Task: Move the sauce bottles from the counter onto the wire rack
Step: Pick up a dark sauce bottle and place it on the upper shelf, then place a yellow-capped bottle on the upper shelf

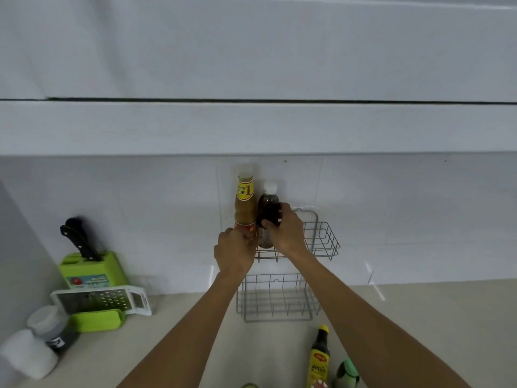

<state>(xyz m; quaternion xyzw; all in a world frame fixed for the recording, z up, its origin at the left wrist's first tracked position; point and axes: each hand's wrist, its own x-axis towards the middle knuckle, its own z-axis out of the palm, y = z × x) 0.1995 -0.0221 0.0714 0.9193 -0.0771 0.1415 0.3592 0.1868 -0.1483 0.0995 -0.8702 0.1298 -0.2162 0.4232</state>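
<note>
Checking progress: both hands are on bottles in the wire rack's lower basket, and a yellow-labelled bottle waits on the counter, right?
Not quite. The head view shows both hands, left and right, on bottles in the grey wire rack's upper basket. The yellow-labelled dark sauce bottle does wait on the beige counter.

Two bottles stand in the upper basket at 12 o'clock: a tall orange-sauce bottle (245, 204) and a dark bottle (268, 210). Two wire baskets hang on the wall, upper basket (321, 242) and lower basket (275, 303). Two more bottles stand on the table (433, 312) at 5 o'clock: a yellow-label bottle (319, 359) and a green bottle (347, 373). At 8 o'clock: two jars, white jar (29, 354) and dark jar (53, 329), one knife block (92, 268), one grater (103, 299).
</note>
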